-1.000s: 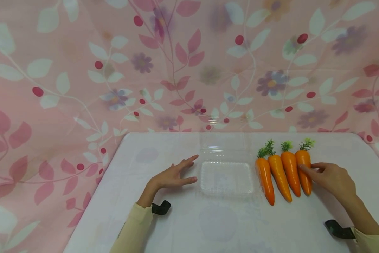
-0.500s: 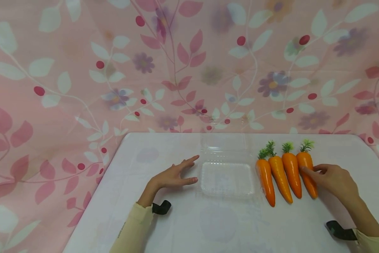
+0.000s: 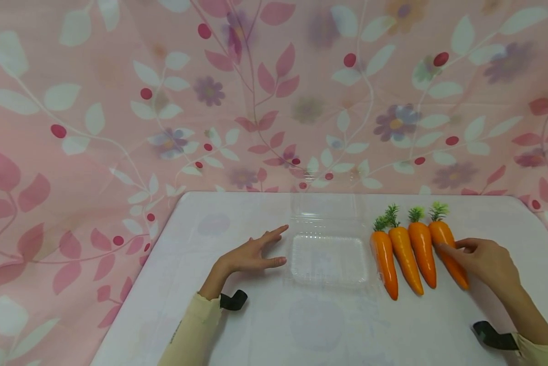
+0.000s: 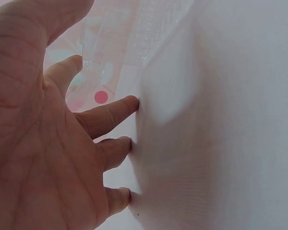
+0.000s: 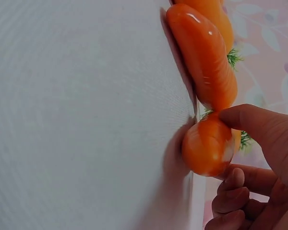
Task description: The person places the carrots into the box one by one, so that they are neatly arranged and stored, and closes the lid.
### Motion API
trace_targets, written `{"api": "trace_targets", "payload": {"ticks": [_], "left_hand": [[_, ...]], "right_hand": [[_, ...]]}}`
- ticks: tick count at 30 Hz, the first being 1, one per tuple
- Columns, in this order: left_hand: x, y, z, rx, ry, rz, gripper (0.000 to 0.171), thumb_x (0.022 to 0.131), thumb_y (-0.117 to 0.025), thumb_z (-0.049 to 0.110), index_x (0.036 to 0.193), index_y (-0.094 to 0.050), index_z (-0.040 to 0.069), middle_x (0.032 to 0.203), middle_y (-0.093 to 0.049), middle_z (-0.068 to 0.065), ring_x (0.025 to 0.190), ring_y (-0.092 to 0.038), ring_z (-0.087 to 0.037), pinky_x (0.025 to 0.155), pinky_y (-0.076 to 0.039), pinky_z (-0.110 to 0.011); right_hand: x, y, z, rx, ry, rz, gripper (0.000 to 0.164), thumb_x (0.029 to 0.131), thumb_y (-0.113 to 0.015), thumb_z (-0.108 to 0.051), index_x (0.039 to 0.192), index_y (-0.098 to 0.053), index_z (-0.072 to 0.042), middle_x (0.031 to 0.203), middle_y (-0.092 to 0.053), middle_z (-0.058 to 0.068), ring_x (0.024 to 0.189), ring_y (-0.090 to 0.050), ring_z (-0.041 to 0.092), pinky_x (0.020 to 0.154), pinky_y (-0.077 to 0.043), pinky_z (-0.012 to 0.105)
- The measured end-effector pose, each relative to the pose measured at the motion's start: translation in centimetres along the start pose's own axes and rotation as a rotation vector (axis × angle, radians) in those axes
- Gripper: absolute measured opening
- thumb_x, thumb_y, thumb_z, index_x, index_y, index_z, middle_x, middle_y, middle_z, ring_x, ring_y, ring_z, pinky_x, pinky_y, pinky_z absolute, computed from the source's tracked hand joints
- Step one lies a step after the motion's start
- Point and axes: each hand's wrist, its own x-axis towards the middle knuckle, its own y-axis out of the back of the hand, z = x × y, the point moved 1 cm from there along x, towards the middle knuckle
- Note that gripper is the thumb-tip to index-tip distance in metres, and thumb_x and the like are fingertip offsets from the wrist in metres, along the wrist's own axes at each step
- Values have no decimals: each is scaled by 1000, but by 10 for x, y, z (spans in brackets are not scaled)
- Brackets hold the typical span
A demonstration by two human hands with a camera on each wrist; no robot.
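Between the thumb and fingers of my right hand (image 3: pixel 489 262) is the rightmost orange carrot (image 3: pixel 443 235) with a green leafy top. It slants, its tip angled right, away from its neighbour. In the right wrist view the thumb lies on one side of this carrot (image 5: pixel 207 146) and the index finger reaches toward the other. Beside it, three more carrots (image 3: pixel 422 254) lie in a row on the table. My left hand (image 3: pixel 248 255) is spread just left of a clear plastic clamshell box (image 3: pixel 330 259), and its fingertips (image 4: pixel 132 102) rest at the white tabletop in the left wrist view.
The box's raised clear lid (image 3: pixel 325 206) stands toward the back of the white-covered table (image 3: pixel 315 325). Its right edge is close to the leftmost carrot (image 3: pixel 385 262). A pink floral cloth (image 3: pixel 265 101) hangs behind the table.
The rightmost carrot's tip has swung right, widening the gap to its neighbour, while its leafy top has shifted slightly left. My right hand has moved slightly right with it; my left hand has stayed put.
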Motion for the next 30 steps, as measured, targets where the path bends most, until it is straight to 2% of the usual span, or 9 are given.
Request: {"api": "trace_targets", "payload": {"ticks": [8,16,21,30], "left_hand": [[0,0,0,1,1,-4,85,90,-62,60,158,-17,38,157,-35,-1,149,-9,-32,112,2,-67],[0,0,1,-3,-3,-7,84,90,-62,60,158,-17,39,157,-35,0,149,-9,-32,111,1,-67],[0,0,1,-4,-6,-10,86,90,-63,59,158,-17,37,157,-35,-1,149,-9,-32,111,1,-67],[1,2,-1,5,-15,-17,85,90,-62,58,159,-17,35,156,-36,-2,149,-9,-32,111,1,-68]], "right_hand": [[-2,-2,3,30,-10,50,78,86,-67,-59,113,-62,13,89,-61,24,77,-53,33,52,-42,30],[-4,2,0,60,6,98,75,87,-68,-56,113,-62,14,81,-60,17,69,-50,27,49,-41,30],[-7,5,-6,86,26,133,73,87,-69,-56,112,-64,12,76,-57,11,64,-47,24,46,-38,30],[-14,14,-27,128,13,150,75,85,-69,-59,114,-64,11,73,-57,9,65,-47,24,46,-41,29]]}}
